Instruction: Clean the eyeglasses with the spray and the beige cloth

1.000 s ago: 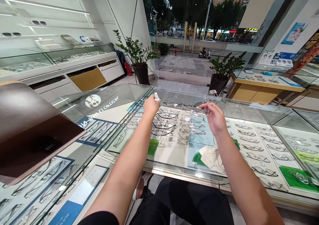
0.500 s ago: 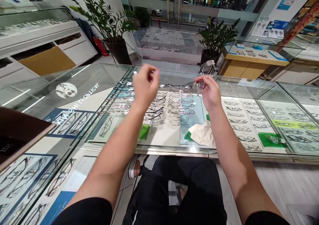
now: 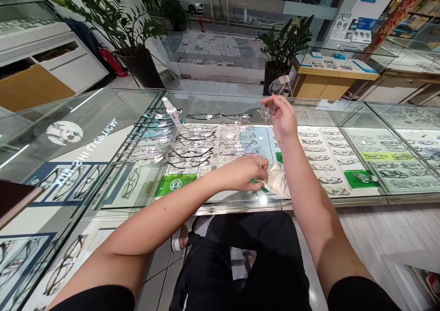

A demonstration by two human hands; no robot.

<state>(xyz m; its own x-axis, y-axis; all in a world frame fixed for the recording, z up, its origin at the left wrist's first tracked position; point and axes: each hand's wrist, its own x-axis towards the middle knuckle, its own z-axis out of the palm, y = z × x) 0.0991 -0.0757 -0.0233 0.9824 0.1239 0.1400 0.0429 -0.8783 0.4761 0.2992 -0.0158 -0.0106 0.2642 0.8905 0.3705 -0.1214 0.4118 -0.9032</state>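
My right hand (image 3: 286, 116) is raised above the glass counter, its fingers pinching a pair of thin-rimmed eyeglasses (image 3: 267, 111) with a small tag on the upper lens. Lower down, my left hand (image 3: 250, 171) reaches across to a crumpled cream cloth (image 3: 279, 180) on the counter. Its fingers are bent closed on the cloth's left edge, and the fingertips are partly hidden. A white spray bottle (image 3: 173, 112) stands at the back left of the counter, beside rows of eyeglasses (image 3: 192, 152) laid out on the glass.
The glass display counter (image 3: 237, 205) runs across in front of me, with more frames (image 3: 328, 166) under its glass on the right. A green card (image 3: 176, 183) lies near the front left. Two potted plants (image 3: 140, 68) stand beyond it. My legs are close to the counter's front edge.
My left hand has moved from the back left, by the spray bottle, down and right to the cloth. My right hand still holds the eyeglasses up. The view has shifted slightly right.
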